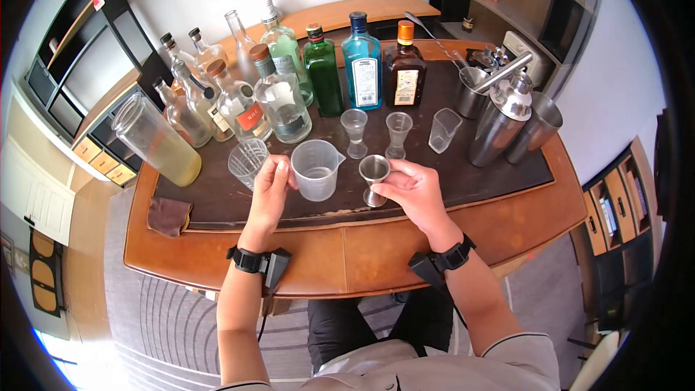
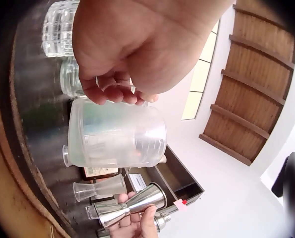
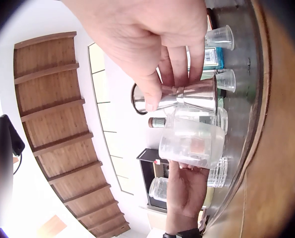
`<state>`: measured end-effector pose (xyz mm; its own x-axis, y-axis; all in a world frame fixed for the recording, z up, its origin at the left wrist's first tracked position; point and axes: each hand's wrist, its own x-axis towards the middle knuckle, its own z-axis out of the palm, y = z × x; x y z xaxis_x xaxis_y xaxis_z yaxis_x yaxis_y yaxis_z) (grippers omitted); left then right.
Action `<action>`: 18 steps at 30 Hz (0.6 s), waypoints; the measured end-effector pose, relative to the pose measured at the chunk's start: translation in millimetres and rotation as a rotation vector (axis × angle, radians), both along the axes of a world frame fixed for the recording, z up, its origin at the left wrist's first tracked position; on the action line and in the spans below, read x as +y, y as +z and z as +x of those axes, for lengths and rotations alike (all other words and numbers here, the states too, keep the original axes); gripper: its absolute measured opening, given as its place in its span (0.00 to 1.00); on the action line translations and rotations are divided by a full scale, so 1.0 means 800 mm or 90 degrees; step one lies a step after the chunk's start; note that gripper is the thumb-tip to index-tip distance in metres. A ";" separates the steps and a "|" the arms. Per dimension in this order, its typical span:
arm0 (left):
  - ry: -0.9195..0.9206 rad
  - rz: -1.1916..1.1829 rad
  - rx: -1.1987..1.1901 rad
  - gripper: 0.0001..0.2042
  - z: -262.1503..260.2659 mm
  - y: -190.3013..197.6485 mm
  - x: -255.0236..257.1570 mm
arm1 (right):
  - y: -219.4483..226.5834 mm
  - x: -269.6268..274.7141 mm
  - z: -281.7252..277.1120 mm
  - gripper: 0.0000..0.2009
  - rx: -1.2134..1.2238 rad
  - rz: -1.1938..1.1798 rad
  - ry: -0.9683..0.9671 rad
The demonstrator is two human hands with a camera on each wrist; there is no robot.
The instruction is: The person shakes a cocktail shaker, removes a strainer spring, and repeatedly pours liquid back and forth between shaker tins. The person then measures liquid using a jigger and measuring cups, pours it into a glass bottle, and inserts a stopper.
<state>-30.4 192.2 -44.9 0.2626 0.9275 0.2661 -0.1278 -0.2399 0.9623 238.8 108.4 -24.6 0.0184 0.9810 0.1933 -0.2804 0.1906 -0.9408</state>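
By its handle side, my left hand (image 1: 268, 194) grips a translucent plastic measuring jug (image 1: 316, 174), which stands upright with its spout toward the right. The left wrist view shows the fingers curled at the side of the jug (image 2: 117, 134). My right hand (image 1: 414, 190) pinches a double-ended steel jigger (image 1: 375, 168) between thumb and fingers, upright just right of the jug. In the right wrist view the thumb lies along one cup of the jigger (image 3: 199, 94). A ribbed clear glass (image 1: 246, 161) stands just left of my left hand.
Behind my hands stand two clear hourglass measures (image 1: 354, 130) and a small clear pitcher (image 1: 444, 130). Several bottles (image 1: 362, 65) line the back. Shaker tins (image 1: 499, 123) stand at right, a tall jar of yellowish liquid (image 1: 163, 146) at left, beside a folded brown cloth (image 1: 169, 216).
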 end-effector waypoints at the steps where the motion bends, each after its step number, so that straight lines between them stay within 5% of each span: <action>1: -0.002 -0.028 -0.043 0.09 0.003 -0.004 0.000 | -0.001 0.001 0.000 0.22 -0.003 -0.001 0.000; 13: -0.002 -0.073 -0.087 0.10 0.016 -0.027 -0.012 | -0.012 0.013 0.010 0.23 -0.005 0.006 -0.060; 18: 0.014 -0.096 -0.097 0.09 0.015 -0.028 -0.012 | 0.000 0.017 0.018 0.15 -0.010 -0.008 -0.123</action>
